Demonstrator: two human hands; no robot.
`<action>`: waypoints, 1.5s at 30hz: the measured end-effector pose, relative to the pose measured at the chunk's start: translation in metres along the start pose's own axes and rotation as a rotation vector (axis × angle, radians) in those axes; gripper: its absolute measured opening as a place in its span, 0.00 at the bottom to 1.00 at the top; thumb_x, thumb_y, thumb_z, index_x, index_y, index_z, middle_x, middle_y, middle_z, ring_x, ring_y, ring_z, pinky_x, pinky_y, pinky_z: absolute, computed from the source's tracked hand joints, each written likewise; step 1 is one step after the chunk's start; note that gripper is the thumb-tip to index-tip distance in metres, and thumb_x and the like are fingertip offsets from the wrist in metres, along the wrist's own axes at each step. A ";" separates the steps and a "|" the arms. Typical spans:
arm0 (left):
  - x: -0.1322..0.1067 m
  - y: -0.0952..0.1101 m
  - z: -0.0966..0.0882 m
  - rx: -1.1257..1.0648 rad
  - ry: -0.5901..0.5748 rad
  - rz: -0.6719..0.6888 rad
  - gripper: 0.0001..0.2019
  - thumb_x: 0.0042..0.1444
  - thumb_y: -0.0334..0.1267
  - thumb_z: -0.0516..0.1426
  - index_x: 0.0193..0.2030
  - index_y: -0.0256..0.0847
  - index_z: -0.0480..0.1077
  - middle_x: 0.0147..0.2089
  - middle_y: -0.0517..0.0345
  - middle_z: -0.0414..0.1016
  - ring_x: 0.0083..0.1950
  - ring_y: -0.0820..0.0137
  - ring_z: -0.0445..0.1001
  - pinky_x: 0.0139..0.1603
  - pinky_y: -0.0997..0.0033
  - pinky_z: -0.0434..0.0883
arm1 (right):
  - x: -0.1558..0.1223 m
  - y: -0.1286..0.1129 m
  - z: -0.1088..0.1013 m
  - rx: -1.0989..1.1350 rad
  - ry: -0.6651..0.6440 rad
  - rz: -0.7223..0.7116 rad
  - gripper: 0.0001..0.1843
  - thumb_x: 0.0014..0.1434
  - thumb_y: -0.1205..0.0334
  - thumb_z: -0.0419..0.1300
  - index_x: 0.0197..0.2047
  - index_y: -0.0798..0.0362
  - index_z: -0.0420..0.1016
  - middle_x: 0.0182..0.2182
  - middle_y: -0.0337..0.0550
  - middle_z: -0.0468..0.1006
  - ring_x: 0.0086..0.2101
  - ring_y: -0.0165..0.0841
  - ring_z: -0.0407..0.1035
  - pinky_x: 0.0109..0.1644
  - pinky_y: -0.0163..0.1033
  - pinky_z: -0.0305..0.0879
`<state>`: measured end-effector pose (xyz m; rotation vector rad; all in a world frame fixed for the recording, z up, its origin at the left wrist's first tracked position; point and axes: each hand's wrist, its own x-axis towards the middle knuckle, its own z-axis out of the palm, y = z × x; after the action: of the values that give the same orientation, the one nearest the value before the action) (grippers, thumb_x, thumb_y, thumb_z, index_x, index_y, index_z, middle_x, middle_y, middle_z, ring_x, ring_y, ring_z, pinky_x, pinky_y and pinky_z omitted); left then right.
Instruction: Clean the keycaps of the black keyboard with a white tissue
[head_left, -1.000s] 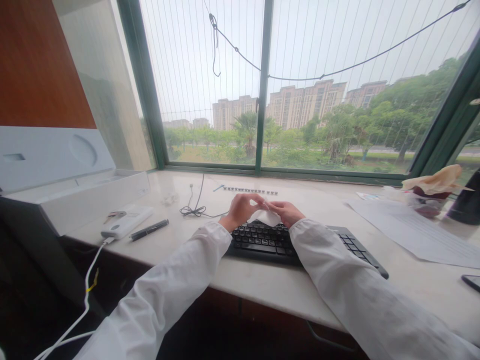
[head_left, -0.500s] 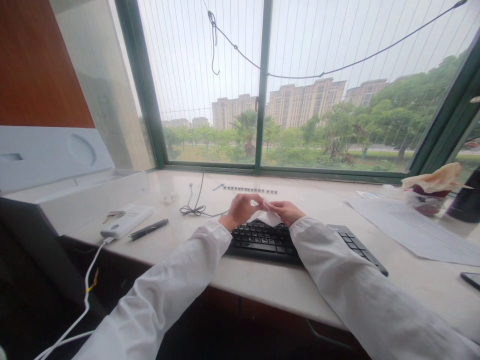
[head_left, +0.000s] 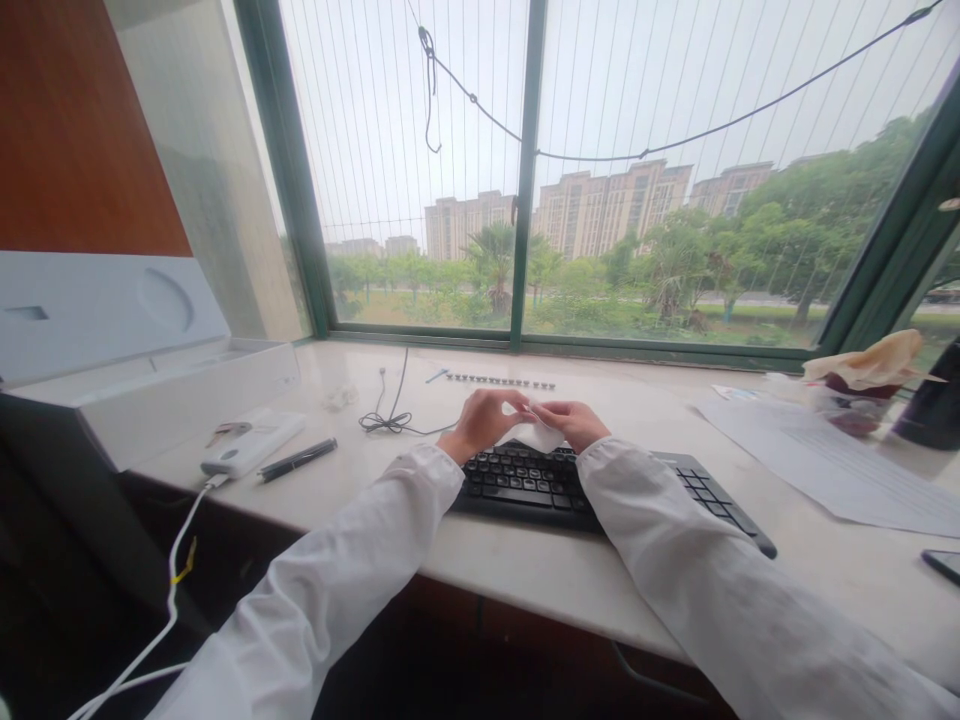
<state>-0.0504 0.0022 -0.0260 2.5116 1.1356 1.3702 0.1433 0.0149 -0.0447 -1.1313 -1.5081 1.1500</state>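
Above the black keyboard (head_left: 525, 492), my two hands meet fingertip to fingertip at a white tissue (head_left: 541, 436). My left hand (head_left: 484, 422) is closed in a pinch, its thumb and index finger making a ring at the tissue's upper edge. From the other side, my right hand (head_left: 576, 426) has its fingers pressed together on the tissue. Whether a small piece sits inside the tissue cannot be made out. Behind the hands, small dark keycaps (head_left: 501, 380) lie in a row, with a thin blue tool (head_left: 436, 376) at the row's left end.
Left of the keyboard are a coiled cable (head_left: 385, 422), a black pen (head_left: 298, 460), a white power strip (head_left: 253, 445) and an open white box (head_left: 187, 395). Printed paper (head_left: 817, 460), a bagged item (head_left: 855, 400), a dark bottle (head_left: 934, 405) and a phone (head_left: 942, 564) lie right.
My hands stay together above the keyboard, with only a slight shift of the fingers on the tissue. The view has tilted very slightly.
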 end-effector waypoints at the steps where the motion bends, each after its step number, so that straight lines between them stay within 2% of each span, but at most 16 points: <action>1: 0.000 0.000 0.000 0.004 0.003 0.002 0.09 0.51 0.45 0.65 0.38 0.46 0.79 0.36 0.64 0.82 0.35 0.71 0.78 0.39 0.74 0.70 | -0.001 -0.001 0.000 -0.012 0.011 -0.006 0.31 0.42 0.40 0.69 0.38 0.59 0.82 0.29 0.46 0.81 0.28 0.33 0.72 0.33 0.36 0.66; 8: 0.001 0.003 -0.003 0.019 0.021 0.003 0.09 0.52 0.46 0.64 0.37 0.46 0.78 0.37 0.64 0.82 0.36 0.71 0.78 0.40 0.73 0.71 | -0.001 -0.006 0.001 -0.021 0.111 -0.043 0.25 0.43 0.46 0.70 0.37 0.58 0.81 0.28 0.45 0.81 0.28 0.33 0.72 0.33 0.36 0.67; 14: 0.002 0.007 -0.008 0.028 0.031 -0.034 0.08 0.53 0.45 0.64 0.37 0.46 0.77 0.39 0.64 0.81 0.36 0.71 0.78 0.40 0.72 0.71 | 0.012 -0.002 -0.016 -0.011 0.418 -0.051 0.20 0.46 0.50 0.67 0.38 0.56 0.79 0.33 0.48 0.82 0.32 0.37 0.74 0.36 0.39 0.70; 20: 0.003 0.011 -0.010 0.062 0.026 -0.051 0.08 0.54 0.44 0.63 0.37 0.44 0.75 0.38 0.63 0.81 0.33 0.72 0.76 0.39 0.72 0.70 | 0.003 -0.017 -0.038 -0.305 0.814 -0.001 0.16 0.52 0.51 0.61 0.39 0.53 0.76 0.36 0.48 0.81 0.37 0.39 0.73 0.47 0.44 0.67; 24: 0.002 0.013 -0.011 0.066 0.024 -0.044 0.08 0.54 0.43 0.62 0.37 0.43 0.73 0.38 0.63 0.80 0.31 0.74 0.75 0.38 0.73 0.70 | -0.004 -0.023 -0.040 -0.371 0.892 -0.004 0.18 0.52 0.52 0.62 0.43 0.53 0.73 0.38 0.48 0.79 0.39 0.39 0.71 0.48 0.44 0.65; 26: 0.002 0.013 -0.011 0.067 0.027 -0.041 0.07 0.53 0.42 0.62 0.37 0.43 0.73 0.38 0.63 0.80 0.30 0.74 0.74 0.37 0.73 0.69 | -0.002 -0.019 -0.039 -0.420 0.851 -0.019 0.21 0.50 0.52 0.63 0.45 0.53 0.72 0.40 0.50 0.77 0.41 0.40 0.70 0.50 0.44 0.63; 30: 0.003 0.013 -0.011 0.067 0.029 -0.026 0.08 0.52 0.39 0.62 0.39 0.43 0.74 0.37 0.62 0.79 0.32 0.73 0.74 0.36 0.73 0.70 | 0.001 -0.007 -0.036 -0.586 0.717 -0.100 0.18 0.47 0.50 0.65 0.39 0.53 0.77 0.44 0.54 0.72 0.47 0.44 0.67 0.57 0.47 0.59; 33: 0.003 0.014 -0.012 0.065 0.034 0.002 0.07 0.53 0.37 0.61 0.39 0.43 0.75 0.38 0.60 0.79 0.34 0.72 0.75 0.37 0.73 0.70 | -0.002 -0.009 -0.029 -0.646 0.685 -0.180 0.19 0.50 0.48 0.63 0.40 0.52 0.79 0.46 0.53 0.70 0.43 0.41 0.69 0.54 0.47 0.61; 36: 0.004 0.013 -0.014 0.063 0.055 0.028 0.07 0.53 0.36 0.61 0.39 0.43 0.75 0.39 0.60 0.79 0.37 0.71 0.75 0.38 0.73 0.71 | -0.010 -0.021 -0.018 -0.615 0.498 -0.216 0.19 0.55 0.46 0.59 0.41 0.52 0.79 0.41 0.49 0.76 0.36 0.36 0.70 0.48 0.44 0.64; 40: 0.004 0.013 -0.016 0.069 0.072 0.059 0.08 0.53 0.35 0.61 0.41 0.43 0.76 0.42 0.59 0.79 0.39 0.70 0.75 0.40 0.72 0.71 | -0.015 -0.029 0.000 -0.465 0.246 -0.211 0.21 0.55 0.43 0.59 0.40 0.51 0.79 0.38 0.45 0.81 0.37 0.36 0.72 0.44 0.40 0.65; 43: 0.003 0.013 -0.016 0.073 0.060 0.077 0.09 0.54 0.37 0.61 0.43 0.44 0.76 0.44 0.58 0.79 0.38 0.71 0.75 0.41 0.72 0.72 | -0.013 -0.024 0.008 -0.399 0.106 -0.225 0.25 0.55 0.39 0.58 0.38 0.52 0.81 0.34 0.45 0.81 0.35 0.35 0.72 0.42 0.39 0.65; 45: 0.003 0.013 -0.015 0.071 0.043 0.091 0.12 0.54 0.39 0.62 0.45 0.44 0.76 0.45 0.58 0.79 0.37 0.71 0.76 0.42 0.71 0.72 | -0.012 -0.021 0.010 -0.391 0.061 -0.236 0.27 0.54 0.37 0.57 0.36 0.53 0.81 0.32 0.44 0.81 0.34 0.35 0.72 0.40 0.38 0.65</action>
<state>-0.0536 -0.0096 -0.0098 2.6258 1.1091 1.4371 0.1328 -0.0013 -0.0272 -1.1900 -1.8125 0.6715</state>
